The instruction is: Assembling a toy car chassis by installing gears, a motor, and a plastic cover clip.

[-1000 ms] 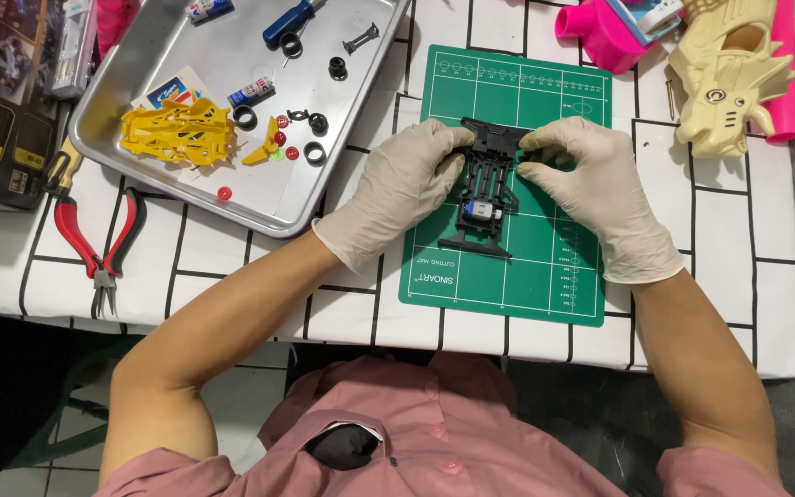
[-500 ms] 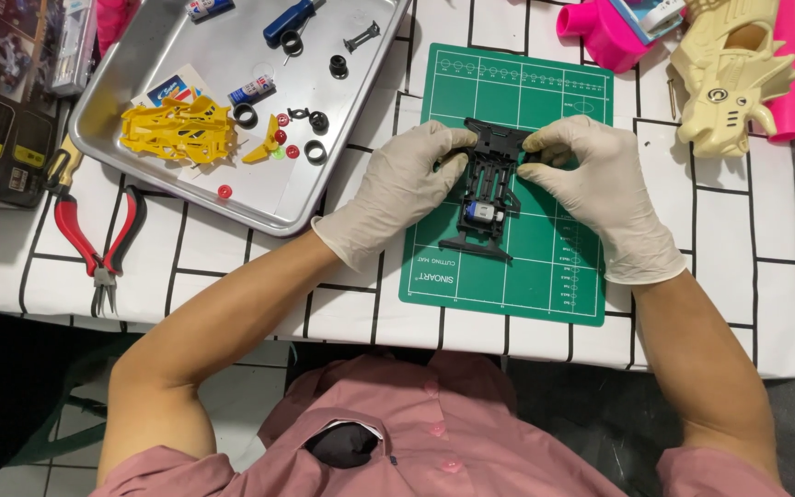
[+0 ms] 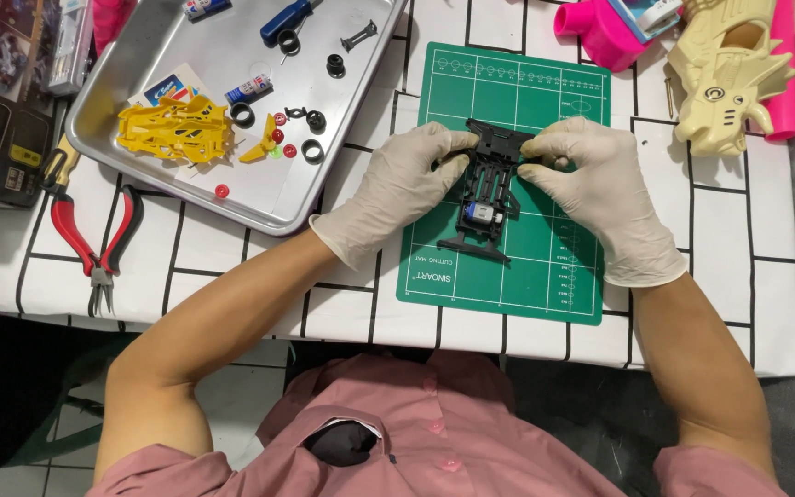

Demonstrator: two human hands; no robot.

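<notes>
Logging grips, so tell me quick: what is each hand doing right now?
Left hand: closed on the black toy car chassis.
Right hand: closed on the same chassis, fingertips pinching its far end.

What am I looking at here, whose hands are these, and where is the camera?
No machine here: a person works with two hands in pale gloves. The single picture comes from a camera worn on the person's head, looking down, so the pink shirt shows at the bottom.

The left hand and right hand both pinch the far end of a black toy car chassis, which has a small silver motor in it and lies over a green cutting mat. The mat lies on a white tablecloth with black lines.

To the left is a metal tray with a yellow car body, small black rings and red bits. Red-handled pliers lie beside it. A cream toy figure sits at the top right.
</notes>
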